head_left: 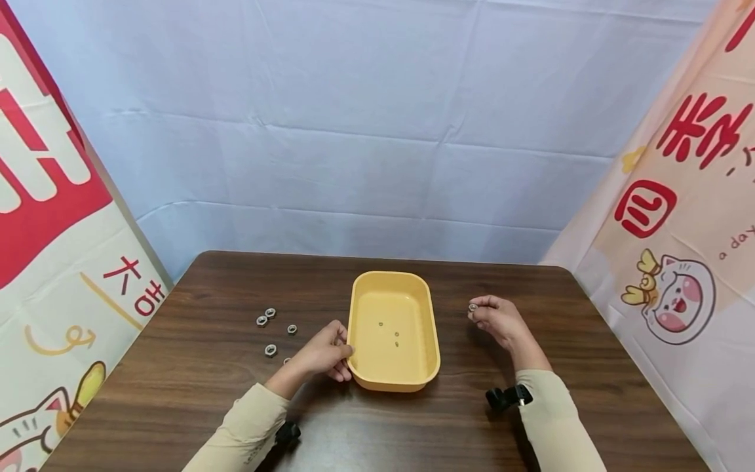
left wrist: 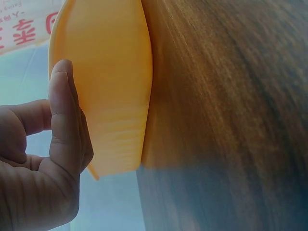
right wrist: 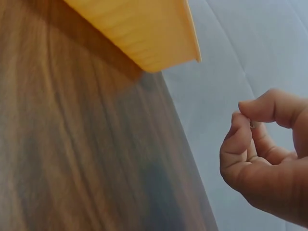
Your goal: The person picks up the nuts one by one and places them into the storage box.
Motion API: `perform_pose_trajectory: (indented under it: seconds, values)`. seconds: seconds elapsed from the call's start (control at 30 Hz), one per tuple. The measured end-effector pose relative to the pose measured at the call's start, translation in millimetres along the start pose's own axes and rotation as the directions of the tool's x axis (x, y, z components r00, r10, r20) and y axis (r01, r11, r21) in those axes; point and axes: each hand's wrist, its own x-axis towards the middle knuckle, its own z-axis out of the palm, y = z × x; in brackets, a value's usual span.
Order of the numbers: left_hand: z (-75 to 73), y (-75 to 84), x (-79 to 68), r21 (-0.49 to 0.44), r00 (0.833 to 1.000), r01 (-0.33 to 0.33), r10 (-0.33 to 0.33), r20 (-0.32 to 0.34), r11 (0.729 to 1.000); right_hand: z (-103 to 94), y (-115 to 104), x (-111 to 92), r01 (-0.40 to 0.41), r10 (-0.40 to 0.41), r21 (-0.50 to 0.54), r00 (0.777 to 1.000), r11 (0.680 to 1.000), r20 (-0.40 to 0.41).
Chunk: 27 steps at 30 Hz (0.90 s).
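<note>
A yellow plastic basin [head_left: 389, 367] stands on the table in the head view. At its left front rim my left hand [head_left: 327, 353] grips the edge, thumb over the rim and fingers along the outside wall. The left wrist view shows those fingers [left wrist: 62, 110] against the basin's side. To the right of the basin, my right hand [head_left: 498, 321] pinches a small metal hex nut [head_left: 472, 307] between thumb and fingertips. In the right wrist view the fingers mostly hide the nut.
Several metal hex nuts [head_left: 271, 351] lie on the brown wooden table [head_left: 194, 367] left of the basin, one partly covered by the left wrist. Tiny marks or bits show on the basin floor. Behind the table hangs a pale cloth [head_left: 354, 131], with printed cloths at both sides.
</note>
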Motion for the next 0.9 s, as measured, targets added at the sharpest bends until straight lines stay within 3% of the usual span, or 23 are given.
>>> perform_pose_trajectory:
  seconds: [0.53,0.9]
  values:
    - [0.4,-2.5,3.3,-0.01,1.0,-0.005,0.005,0.016,1.0,22.7,-22.6,10.4,0.03,-0.028,-0.035,0.997,0.999,0.073]
    - [-0.3,-2.2,3.0,-0.017,1.0,-0.009,0.009,0.011,1.0,48.4,-35.7,22.8,0.048,-0.038,-0.064,0.987,0.997,0.153]
